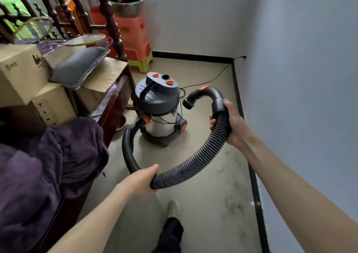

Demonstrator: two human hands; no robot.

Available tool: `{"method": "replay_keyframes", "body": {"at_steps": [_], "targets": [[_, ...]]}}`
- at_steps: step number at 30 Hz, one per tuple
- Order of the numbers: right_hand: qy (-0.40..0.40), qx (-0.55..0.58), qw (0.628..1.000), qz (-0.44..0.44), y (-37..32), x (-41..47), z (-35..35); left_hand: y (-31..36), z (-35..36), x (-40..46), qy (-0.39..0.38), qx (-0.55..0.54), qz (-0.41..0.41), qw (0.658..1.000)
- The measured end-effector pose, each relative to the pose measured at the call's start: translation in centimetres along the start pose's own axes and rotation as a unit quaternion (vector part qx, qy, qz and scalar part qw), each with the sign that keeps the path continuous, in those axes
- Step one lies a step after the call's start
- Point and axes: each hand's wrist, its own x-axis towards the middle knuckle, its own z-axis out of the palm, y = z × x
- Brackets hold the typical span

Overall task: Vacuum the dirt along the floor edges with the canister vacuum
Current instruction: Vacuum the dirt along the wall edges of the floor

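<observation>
Along the right skirting lies the dirt point(235, 204), nearest the right hand point(233, 122); both hands grip the hose point(195, 161), left hand point(143, 180) mid-loop; nozzle point(188, 102) points left.

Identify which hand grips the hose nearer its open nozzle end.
The right hand, holding the hose just below the curved handle; the left hand grips mid-hose.

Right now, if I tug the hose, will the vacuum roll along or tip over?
The vacuum probably rolls: wheels show at its base on smooth floor. The ribbed hose curves slack between the left hand and right hand, so it likely flexes first. A sharp pull might tip the tall drum.
</observation>
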Motion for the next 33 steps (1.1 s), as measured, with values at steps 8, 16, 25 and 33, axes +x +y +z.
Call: {"method": "replay_keyframes", "body": {"at_steps": [8,16,25,33], "targets": [[0.018,0.026,1.000,0.002,3.4,-8.5,-3.7,0.1,2.1,-4.9,-0.023,0.063,0.047,0.997],[0.023,0.060,0.997,-0.044,8.4,-14.4,-1.9,-1.1,5.3,-13.4,0.029,0.138,0.041,0.989],[0.023,-0.033,0.999,-0.009,19.7,-20.3,0.8,-2.5,15.3,-24.7,-0.001,0.142,0.056,0.988],[-0.002,-0.009,1.000,0.002,23.9,-26.8,-1.5,-0.3,21.4,-29.7,-0.004,0.122,0.037,0.992]]}}
